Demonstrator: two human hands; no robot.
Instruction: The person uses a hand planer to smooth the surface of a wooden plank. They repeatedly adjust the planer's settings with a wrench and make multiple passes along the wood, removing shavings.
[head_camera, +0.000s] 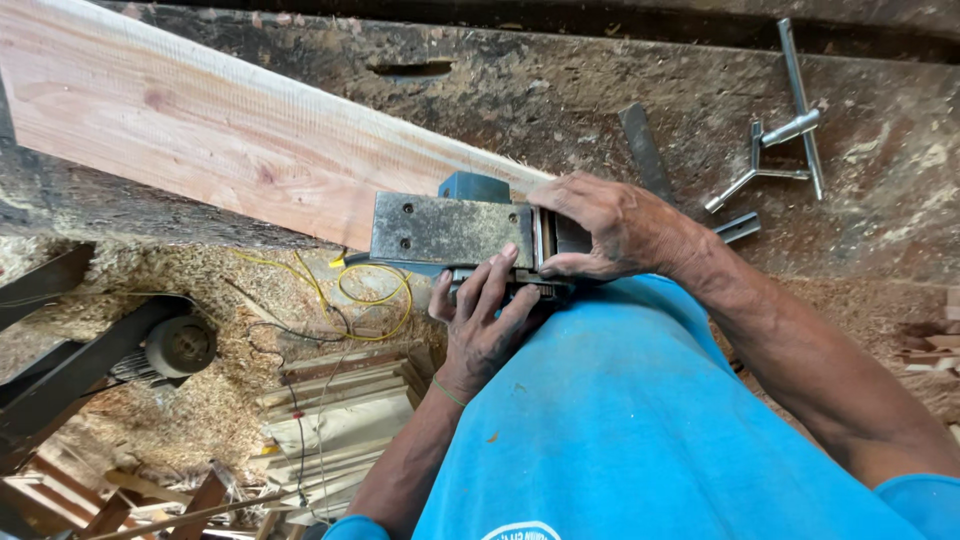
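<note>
Left grip (480, 325): closed under the one planer (455, 228).
Right grip (600, 225): clasped its rear end.
Plank (200, 130): one, slanted.
Surface (560, 100): one metal T-wrench (785, 135).

Your shirt (620, 420) is bright blue. The plank (200, 130) is pale pinkish wood with reddish grain streaks. The power planer (450, 230) shows a dull grey metal plate and blue housing. Yellow wire (375, 300) loops over tan sawdust (180, 410). The desk (560, 90) is dark, dusty brown.

Head camera, looking steeply down, close over workbench (560, 90).
</note>
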